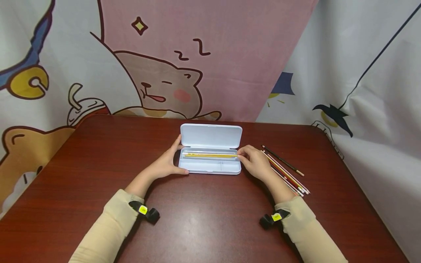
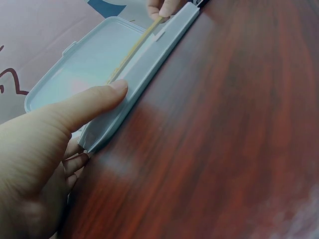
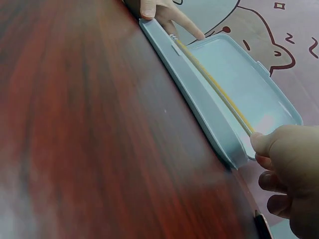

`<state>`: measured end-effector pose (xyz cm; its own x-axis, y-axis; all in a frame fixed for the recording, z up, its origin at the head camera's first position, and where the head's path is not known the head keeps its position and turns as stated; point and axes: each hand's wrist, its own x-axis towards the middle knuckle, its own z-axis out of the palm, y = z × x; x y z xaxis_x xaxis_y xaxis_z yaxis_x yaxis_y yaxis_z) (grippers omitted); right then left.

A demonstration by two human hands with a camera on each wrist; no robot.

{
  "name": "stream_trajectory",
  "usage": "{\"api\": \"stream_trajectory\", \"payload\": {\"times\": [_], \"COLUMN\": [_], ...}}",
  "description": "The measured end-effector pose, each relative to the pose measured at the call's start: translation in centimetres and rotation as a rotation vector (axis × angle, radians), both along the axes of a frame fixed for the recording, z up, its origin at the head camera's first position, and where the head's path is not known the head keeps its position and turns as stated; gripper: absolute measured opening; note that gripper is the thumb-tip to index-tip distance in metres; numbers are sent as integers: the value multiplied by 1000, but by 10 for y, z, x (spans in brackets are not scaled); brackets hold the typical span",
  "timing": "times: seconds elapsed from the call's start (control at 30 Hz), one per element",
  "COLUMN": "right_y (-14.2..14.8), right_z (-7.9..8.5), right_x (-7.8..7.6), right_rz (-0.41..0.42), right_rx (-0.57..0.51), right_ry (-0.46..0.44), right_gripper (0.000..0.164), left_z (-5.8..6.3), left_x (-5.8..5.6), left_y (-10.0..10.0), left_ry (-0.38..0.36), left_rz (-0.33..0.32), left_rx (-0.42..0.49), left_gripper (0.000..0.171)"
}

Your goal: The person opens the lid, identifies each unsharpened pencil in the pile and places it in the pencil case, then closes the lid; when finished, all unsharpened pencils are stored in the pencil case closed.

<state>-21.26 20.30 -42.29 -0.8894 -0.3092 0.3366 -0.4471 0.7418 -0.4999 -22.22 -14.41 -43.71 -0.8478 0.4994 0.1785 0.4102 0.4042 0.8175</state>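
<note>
A pale blue pencil case lies with its lid raised toward the back. My left hand holds the case's left end, thumb at the front corner and the other fingers spread along the side. At the opposite end, my right hand pinches the tip of a yellow pencil between thumb and forefinger. The pencil stretches lengthwise over the long rear compartment, as the right wrist view also shows with the pencil slanting across. In front, the case has a divided shallow section.
Several coloured pencils lie in a loose bundle right of the case, partly behind my right forearm. A dark pencil lies just beyond them. The brown table meets a printed cloth at the back.
</note>
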Motion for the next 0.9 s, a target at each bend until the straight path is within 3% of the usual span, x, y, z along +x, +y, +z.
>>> {"api": "stream_trajectory", "payload": {"times": [0.4,0.57,0.73,0.9], "right_y": [-7,-9,-12,-12], "right_z": [2,5,6,2], "right_x": [-4,-7,-8,-7], "right_rz": [-24,-61,-89,-96], "right_rx": [42,60,23,-27], "right_ry": [-65,-133,-186,-178], "right_gripper": [8,9,8,8], "left_z": [3,5,3,0], "left_x": [0,1,0,-1], "left_y": [1,0,0,0], "left_ry": [-12,-15,-16,-14], "left_rz": [-15,-15,-11,-8], "left_rx": [26,15,-1,-6], "left_gripper": [133,133,132,132]}}
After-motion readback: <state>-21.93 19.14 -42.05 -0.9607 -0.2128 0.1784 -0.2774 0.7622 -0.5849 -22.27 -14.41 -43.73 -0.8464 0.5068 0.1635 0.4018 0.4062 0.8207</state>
